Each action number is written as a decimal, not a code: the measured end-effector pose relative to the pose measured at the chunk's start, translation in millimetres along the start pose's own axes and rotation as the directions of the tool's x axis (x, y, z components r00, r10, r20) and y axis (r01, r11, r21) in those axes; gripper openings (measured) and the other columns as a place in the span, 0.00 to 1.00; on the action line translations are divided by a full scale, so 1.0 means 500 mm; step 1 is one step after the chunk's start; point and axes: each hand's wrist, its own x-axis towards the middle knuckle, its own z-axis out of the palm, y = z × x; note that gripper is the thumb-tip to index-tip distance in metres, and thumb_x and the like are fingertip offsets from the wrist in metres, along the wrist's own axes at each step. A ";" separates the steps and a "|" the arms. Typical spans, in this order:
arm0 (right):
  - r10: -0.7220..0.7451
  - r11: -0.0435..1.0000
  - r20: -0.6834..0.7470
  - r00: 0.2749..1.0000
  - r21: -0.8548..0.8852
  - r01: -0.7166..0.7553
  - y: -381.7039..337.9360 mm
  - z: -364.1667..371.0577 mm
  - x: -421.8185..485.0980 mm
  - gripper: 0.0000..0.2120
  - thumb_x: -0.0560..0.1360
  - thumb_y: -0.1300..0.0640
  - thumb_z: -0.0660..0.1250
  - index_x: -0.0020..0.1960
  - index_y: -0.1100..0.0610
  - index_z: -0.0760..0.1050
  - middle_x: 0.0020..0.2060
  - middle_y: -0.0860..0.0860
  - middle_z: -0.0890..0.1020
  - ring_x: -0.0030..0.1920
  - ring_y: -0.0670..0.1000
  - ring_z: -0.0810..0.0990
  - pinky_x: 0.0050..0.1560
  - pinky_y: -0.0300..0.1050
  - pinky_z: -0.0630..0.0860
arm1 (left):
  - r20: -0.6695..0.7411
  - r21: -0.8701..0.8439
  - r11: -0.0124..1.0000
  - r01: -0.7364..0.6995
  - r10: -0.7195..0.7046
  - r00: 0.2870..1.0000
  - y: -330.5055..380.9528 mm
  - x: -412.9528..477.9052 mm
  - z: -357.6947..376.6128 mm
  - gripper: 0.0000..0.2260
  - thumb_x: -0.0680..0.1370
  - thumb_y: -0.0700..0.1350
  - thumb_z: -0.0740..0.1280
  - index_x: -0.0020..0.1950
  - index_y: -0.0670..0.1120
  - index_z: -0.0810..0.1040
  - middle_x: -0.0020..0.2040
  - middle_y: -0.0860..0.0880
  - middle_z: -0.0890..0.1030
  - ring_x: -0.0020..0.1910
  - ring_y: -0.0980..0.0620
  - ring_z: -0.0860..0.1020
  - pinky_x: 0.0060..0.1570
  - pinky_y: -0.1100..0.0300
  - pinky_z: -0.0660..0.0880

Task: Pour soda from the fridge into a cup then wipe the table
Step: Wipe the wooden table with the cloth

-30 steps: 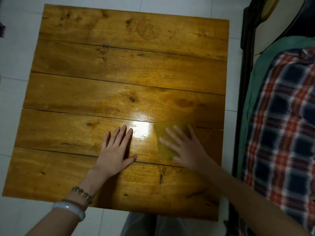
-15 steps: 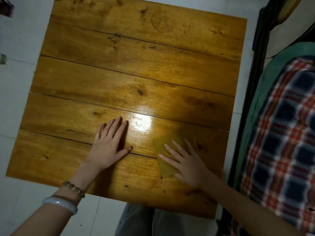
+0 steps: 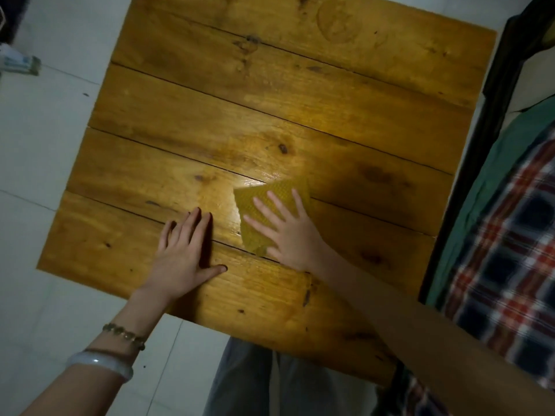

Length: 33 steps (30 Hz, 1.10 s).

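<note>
No text, label, brand or number can be read. A round mark point(image 3: 339, 24) is seen in the far plank of the counter point(image 3: 270, 115), but no letters can be made out in it. A small packet point(image 3: 18, 63) on the floor point(image 3: 45, 151) at the left edge is too blurred for any print to be told.

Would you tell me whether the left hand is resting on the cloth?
No, the left hand lies flat on the bare table beside the cloth, which the right hand presses.
</note>
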 end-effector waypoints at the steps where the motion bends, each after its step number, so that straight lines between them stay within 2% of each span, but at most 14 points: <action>1: -0.070 0.998 0.014 0.997 0.000 0.070 -0.017 0.017 -0.045 0.39 0.70 0.40 0.64 0.76 0.45 0.50 0.76 0.53 0.53 0.75 0.59 0.48 0.69 0.70 0.40 | -0.006 -0.003 1.000 0.002 -0.002 1.000 -0.004 -0.002 0.001 0.48 0.65 0.73 0.56 0.77 0.45 0.52 0.76 0.41 0.57 0.74 0.42 0.58 0.71 0.42 0.50; 6: -0.225 0.966 0.096 0.970 -0.105 0.235 0.033 0.045 -0.219 0.48 0.60 0.41 0.73 0.75 0.43 0.54 0.75 0.49 0.57 0.73 0.55 0.53 0.69 0.66 0.46 | -0.023 -0.003 1.000 -0.026 0.026 0.999 -0.010 -0.005 0.008 0.49 0.67 0.69 0.65 0.77 0.45 0.48 0.77 0.41 0.54 0.75 0.43 0.53 0.72 0.44 0.46; 8: -0.137 0.980 0.050 0.989 -0.138 0.143 0.102 0.038 -0.209 0.46 0.63 0.43 0.69 0.75 0.42 0.50 0.75 0.50 0.57 0.74 0.56 0.53 0.68 0.67 0.48 | -0.029 -0.008 1.000 -0.024 0.024 0.999 -0.012 -0.005 0.011 0.48 0.67 0.72 0.60 0.77 0.45 0.49 0.77 0.42 0.54 0.75 0.43 0.54 0.72 0.43 0.47; 11: 0.083 0.992 0.003 0.997 -0.097 -0.082 0.164 -0.002 -0.112 0.39 0.67 0.44 0.53 0.75 0.41 0.43 0.75 0.52 0.58 0.74 0.58 0.51 0.69 0.68 0.45 | -0.048 -0.011 1.000 -0.024 0.024 0.999 -0.015 -0.008 0.015 0.47 0.67 0.72 0.54 0.77 0.45 0.49 0.77 0.42 0.55 0.75 0.43 0.55 0.72 0.44 0.46; 13: 0.250 0.967 0.014 0.968 -0.045 -0.249 0.144 -0.024 -0.026 0.35 0.69 0.44 0.51 0.75 0.43 0.48 0.75 0.54 0.57 0.75 0.61 0.52 0.68 0.70 0.45 | -0.055 -0.017 0.999 -0.027 0.026 0.998 -0.016 -0.015 0.021 0.47 0.67 0.73 0.53 0.77 0.45 0.49 0.77 0.42 0.55 0.75 0.43 0.56 0.72 0.45 0.46; 15: 0.342 0.940 -0.001 0.940 0.008 -0.342 0.090 -0.044 0.045 0.34 0.70 0.43 0.55 0.75 0.45 0.54 0.75 0.56 0.58 0.74 0.63 0.55 0.67 0.72 0.46 | -0.043 -0.024 0.999 -0.034 0.033 0.999 -0.013 -0.025 0.027 0.47 0.67 0.73 0.53 0.77 0.45 0.48 0.77 0.42 0.55 0.75 0.43 0.56 0.72 0.44 0.46; 17: 0.253 0.967 -0.032 0.967 0.004 -0.253 0.026 -0.039 0.076 0.35 0.71 0.41 0.59 0.75 0.46 0.54 0.75 0.56 0.56 0.74 0.63 0.53 0.67 0.72 0.43 | -0.034 -0.011 0.999 -0.047 0.046 0.998 -0.012 -0.034 0.033 0.47 0.67 0.72 0.54 0.77 0.45 0.49 0.76 0.42 0.56 0.74 0.43 0.56 0.72 0.44 0.47; 19: 0.065 0.998 -0.017 0.998 -0.008 -0.065 -0.034 -0.015 0.050 0.36 0.72 0.40 0.62 0.76 0.45 0.51 0.76 0.54 0.52 0.75 0.61 0.49 0.67 0.70 0.37 | -0.030 0.023 0.998 -0.066 0.066 0.997 -0.016 -0.039 0.036 0.46 0.68 0.71 0.54 0.76 0.43 0.53 0.76 0.40 0.58 0.74 0.42 0.59 0.71 0.43 0.49; 21: -0.050 0.999 -0.030 0.998 -0.004 0.050 -0.074 0.016 -0.021 0.38 0.70 0.41 0.65 0.75 0.45 0.53 0.76 0.54 0.54 0.75 0.60 0.50 0.68 0.69 0.37 | -0.026 0.068 0.994 -0.083 0.085 0.996 -0.020 -0.041 0.033 0.44 0.68 0.70 0.54 0.75 0.42 0.57 0.74 0.39 0.62 0.72 0.41 0.62 0.70 0.44 0.51; 24: -0.115 0.993 0.036 0.993 -0.019 0.116 -0.095 0.054 -0.163 0.42 0.66 0.42 0.70 0.75 0.46 0.54 0.75 0.53 0.56 0.75 0.58 0.51 0.70 0.67 0.41 | -0.025 0.112 0.989 -0.099 0.102 0.994 -0.020 -0.040 0.028 0.44 0.68 0.69 0.58 0.75 0.41 0.58 0.73 0.39 0.64 0.71 0.41 0.64 0.70 0.44 0.52; 26: -0.123 0.990 0.052 0.991 -0.060 0.126 -0.052 0.064 -0.238 0.45 0.64 0.43 0.70 0.75 0.45 0.52 0.75 0.51 0.55 0.74 0.57 0.51 0.70 0.66 0.44 | -0.054 0.087 0.990 -0.111 0.116 0.992 -0.020 -0.037 0.027 0.45 0.69 0.67 0.66 0.76 0.42 0.55 0.73 0.39 0.62 0.71 0.41 0.63 0.71 0.44 0.51; 28: -0.044 0.991 0.032 0.999 -0.125 0.048 0.023 0.066 -0.276 0.45 0.66 0.44 0.68 0.76 0.43 0.47 0.76 0.51 0.53 0.74 0.56 0.49 0.69 0.68 0.46 | -0.074 0.043 0.992 -0.121 0.124 0.990 -0.020 -0.036 0.020 0.48 0.68 0.64 0.69 0.77 0.44 0.50 0.74 0.40 0.60 0.72 0.42 0.61 0.73 0.45 0.48; 30: 0.123 0.985 -0.018 0.992 -0.122 -0.124 0.089 0.055 -0.274 0.42 0.68 0.45 0.60 0.76 0.42 0.42 0.76 0.52 0.54 0.75 0.57 0.49 0.69 0.69 0.47 | -0.109 0.013 0.993 -0.118 0.119 0.987 -0.022 -0.034 0.011 0.48 0.69 0.64 0.69 0.77 0.45 0.48 0.74 0.41 0.60 0.72 0.42 0.62 0.73 0.45 0.48; 33: 0.434 0.901 -0.036 0.900 0.008 -0.434 0.084 0.033 -0.193 0.35 0.70 0.44 0.50 0.75 0.42 0.43 0.76 0.56 0.55 0.75 0.62 0.51 0.68 0.71 0.46 | -0.117 0.009 0.993 -0.119 0.120 0.986 -0.023 -0.037 0.009 0.46 0.69 0.69 0.59 0.77 0.45 0.49 0.74 0.41 0.60 0.71 0.42 0.62 0.73 0.45 0.49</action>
